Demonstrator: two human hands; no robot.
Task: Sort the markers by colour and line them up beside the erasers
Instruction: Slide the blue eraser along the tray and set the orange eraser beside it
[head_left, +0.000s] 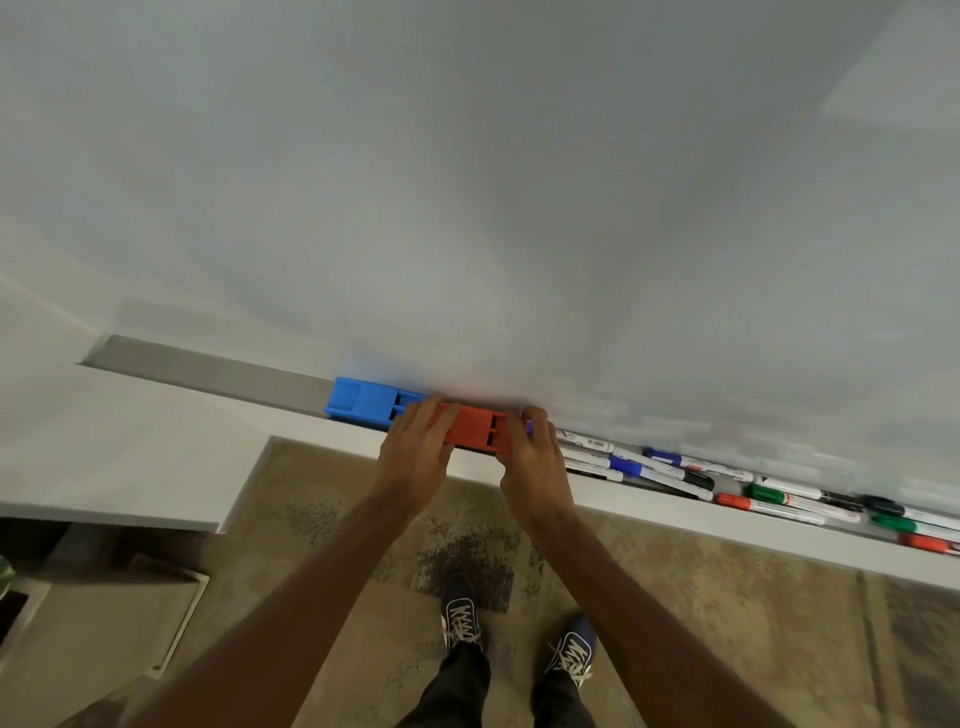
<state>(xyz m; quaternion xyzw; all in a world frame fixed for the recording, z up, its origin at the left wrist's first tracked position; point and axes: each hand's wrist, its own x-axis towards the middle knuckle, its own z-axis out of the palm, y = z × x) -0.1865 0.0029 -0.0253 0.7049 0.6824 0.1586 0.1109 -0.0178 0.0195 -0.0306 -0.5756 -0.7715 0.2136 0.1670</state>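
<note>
Two dark sneakers (462, 613) on a speckled floor (322, 571) frame a person reaching both bare arms up to the ledge (675, 519) beneath a whiteboard (467, 182). On the ledge's left stretch, the left hand (415, 452) and right hand (535, 457) bracket a red eraser (475, 428), fingers curled over its two ends and closed against it; how firmly they press cannot be told. A blue eraser (363, 400) sits just left of the red one, apparently end to end with it, though the left hand covers the joint. Markers (727, 483) lie in a loose jumble along the right stretch of the ledge, blue, black, green and red caps mixed and several barrels crossing, the nearest just beside the right hand. By appearances the erasers are being squared up as an anchor, and the sorting itself has not begun. The next move likely calls for freeing one hand, picking single markers from the pile by cap colour, and laying them parallel against the red eraser's right end.
</note>
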